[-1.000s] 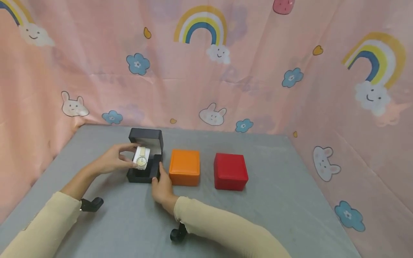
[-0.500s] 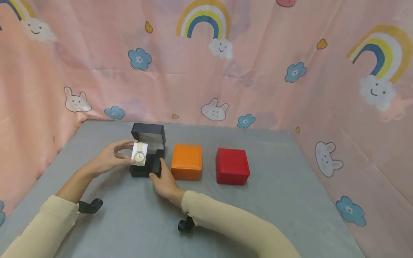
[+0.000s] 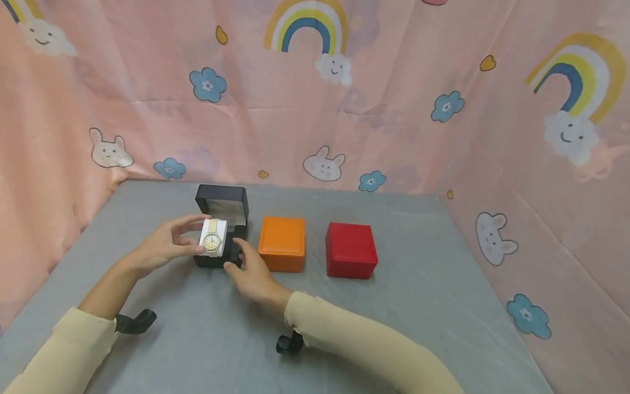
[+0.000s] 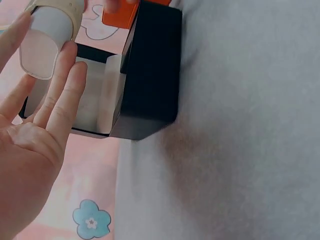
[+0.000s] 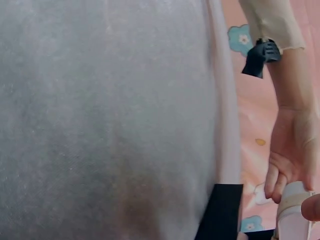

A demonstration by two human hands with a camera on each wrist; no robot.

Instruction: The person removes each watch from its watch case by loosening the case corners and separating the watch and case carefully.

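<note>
My left hand (image 3: 164, 246) pinches a white watch cushion (image 4: 47, 30) by its sides, fingers on one edge and thumb on the other. Strapped round the cushion is a wristwatch (image 3: 213, 242) with a pale cream band and round dial, facing up in the head view. They are held over an open black watch box (image 3: 233, 246), whose lid stands raised at the back. My right hand (image 3: 256, 276) reaches over the box's front right, thumb and index finger apart, close to the watch. In the right wrist view, one of its fingertips (image 5: 311, 207) overlaps the cushion.
A closed orange box (image 3: 282, 244) stands just right of the black one, and a closed red box (image 3: 351, 250) further right. All rest on a grey cloth-covered table (image 3: 433, 306). A pink patterned curtain (image 3: 394, 109) hangs behind it.
My right hand has let go of the black box's right side and its fingertips have come up over the box towards the watch. My left hand keeps holding the cushion, nearly in place.
</note>
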